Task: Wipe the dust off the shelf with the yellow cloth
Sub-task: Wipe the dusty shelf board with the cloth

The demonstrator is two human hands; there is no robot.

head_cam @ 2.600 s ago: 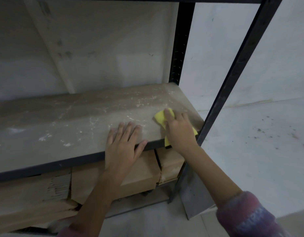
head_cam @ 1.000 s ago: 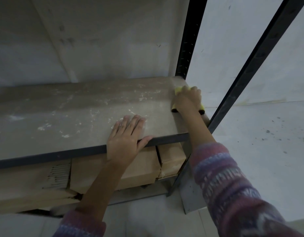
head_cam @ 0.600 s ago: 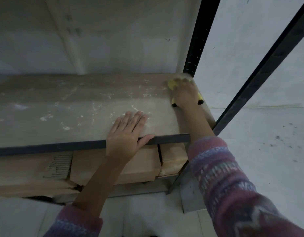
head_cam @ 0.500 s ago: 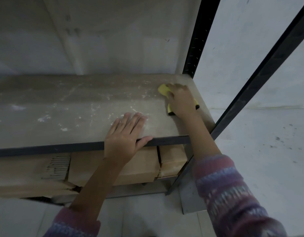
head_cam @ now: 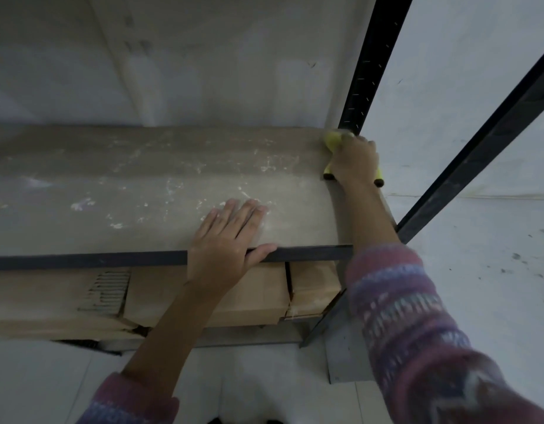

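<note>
The dusty brown shelf board (head_cam: 148, 191) runs across the view, flecked with white marks. My right hand (head_cam: 353, 160) presses the yellow cloth (head_cam: 331, 139) flat into the board's far right corner, against the rear black post; most of the cloth is hidden under the palm, with yellow showing past the fingertips and at the wrist. My left hand (head_cam: 225, 237) lies flat on the board near its front edge, fingers spread, thumb hooked over the black front rail (head_cam: 81, 261).
A black perforated rear upright (head_cam: 364, 75) and a black front upright (head_cam: 478, 142) frame the shelf's right end. Cardboard boxes (head_cam: 252, 295) sit on the level below. A pale wall stands behind, and grey floor lies to the right.
My right hand has slid the cloth back from a little left of the corner into the far right corner by the rear post. My left hand has stayed put.
</note>
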